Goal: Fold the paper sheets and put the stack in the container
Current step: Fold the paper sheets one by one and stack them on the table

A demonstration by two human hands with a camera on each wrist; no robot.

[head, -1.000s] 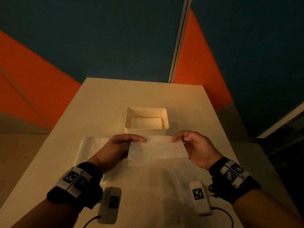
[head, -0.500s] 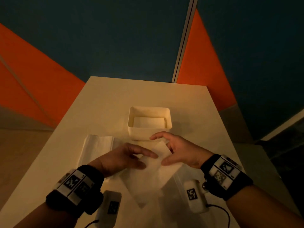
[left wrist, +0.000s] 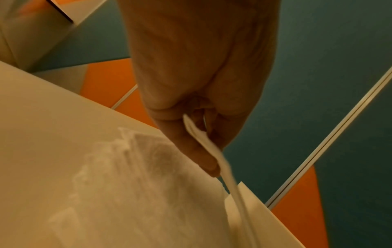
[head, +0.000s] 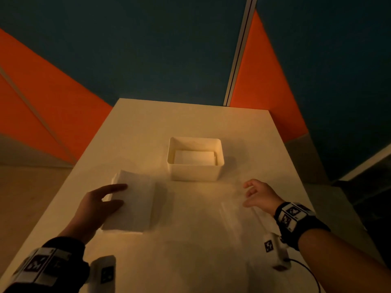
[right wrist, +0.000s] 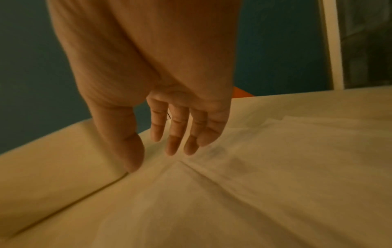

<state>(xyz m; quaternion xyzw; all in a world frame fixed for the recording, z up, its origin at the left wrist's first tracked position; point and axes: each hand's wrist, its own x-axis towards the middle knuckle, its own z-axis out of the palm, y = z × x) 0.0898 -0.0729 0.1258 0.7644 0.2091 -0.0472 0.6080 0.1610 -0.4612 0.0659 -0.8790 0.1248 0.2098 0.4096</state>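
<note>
A stack of white paper sheets [head: 135, 206] lies left of centre on the table. My left hand [head: 99, 206] rests on its left edge; in the left wrist view the thumb and fingers [left wrist: 199, 151] pinch the edge of one sheet [left wrist: 214, 151]. The white container [head: 195, 172] stands behind the middle, with folded paper [head: 193, 157] on its bottom. My right hand [head: 258, 195] hovers at the right with relaxed fingers [right wrist: 171, 134], holding nothing.
The cream table [head: 190, 123] is narrow, with its edges close to both hands. A clear plastic film [head: 237, 216] lies under and beside the right hand. Blue and orange wall panels stand behind the table.
Both hands let go of the folded sheet they held in front of the container. The left hand moved left onto the stack and the right hand swung out to the right.
</note>
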